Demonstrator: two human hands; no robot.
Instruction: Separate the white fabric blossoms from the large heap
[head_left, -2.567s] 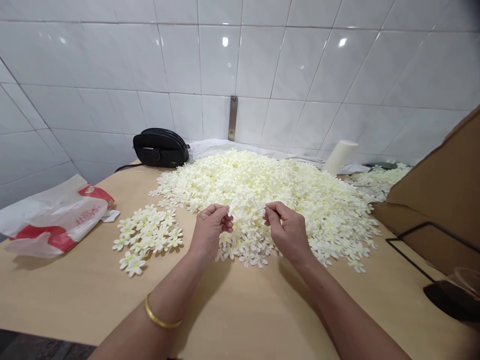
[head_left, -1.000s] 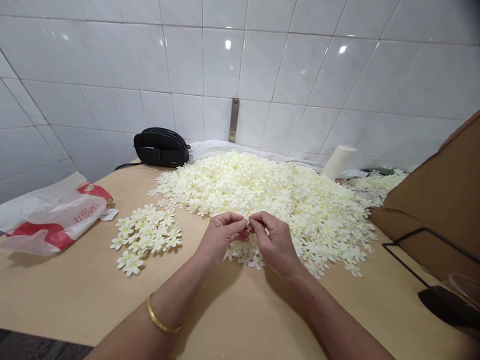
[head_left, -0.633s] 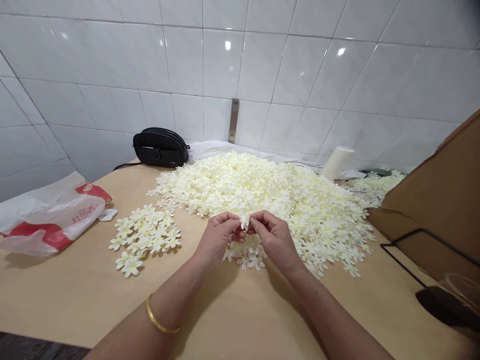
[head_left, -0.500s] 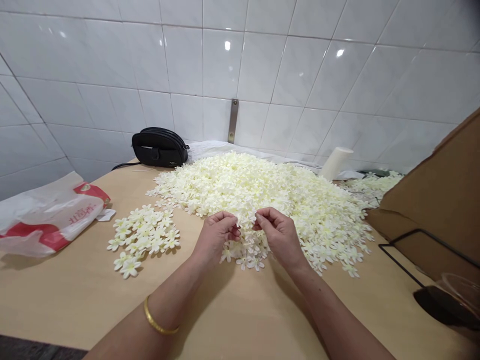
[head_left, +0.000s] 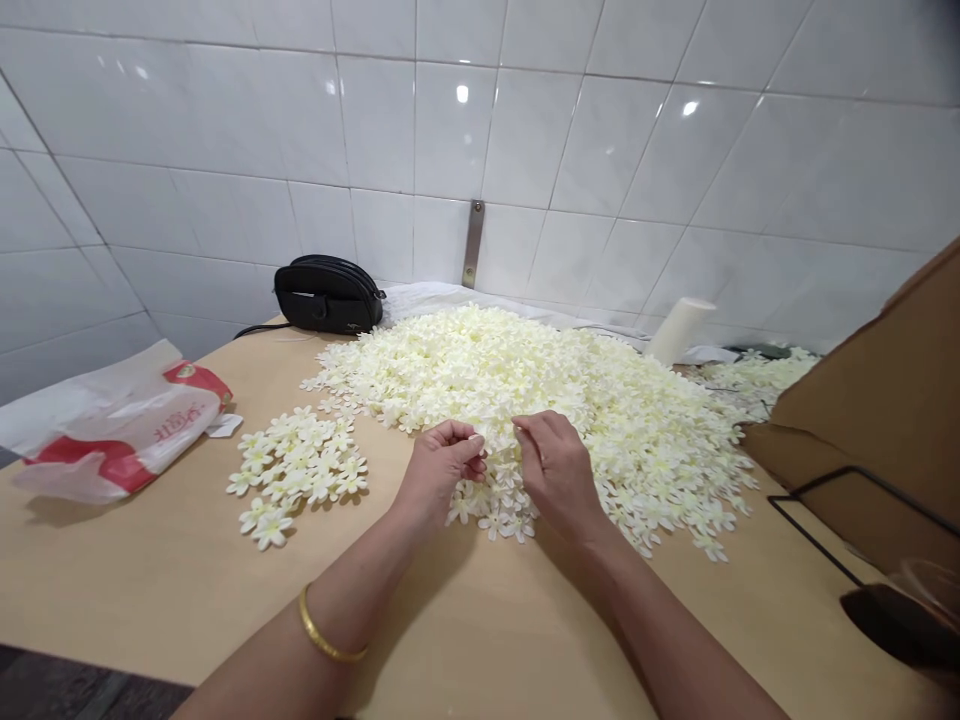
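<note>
A large heap of cream-white artificial flowers (head_left: 480, 350) covers the middle of the table. At its front edge my left hand (head_left: 442, 470) is closed in a pinch, thumb against index finger. White petals show at its fingertips and blend with the heap behind. My right hand (head_left: 556, 465) faces it a short gap away, thumb and fingers also pinched together. Whatever its fingertips hold is too small to make out against the flowers. A smaller group of the same flowers (head_left: 304, 465) lies apart on the left.
A white and red plastic bag (head_left: 127, 430) lies at the left on the table (head_left: 465, 640). By the tiled wall are a black pouch (head_left: 326, 295) and a white cone (head_left: 679, 330). A cardboard box (head_left: 877, 410) and a black wire frame (head_left: 817, 520) stand at the right.
The view has shifted slightly, so most things sit a little further right. My right hand's fingers have drawn closer together, and its wrist has turned a little. My left hand keeps its pinch.
</note>
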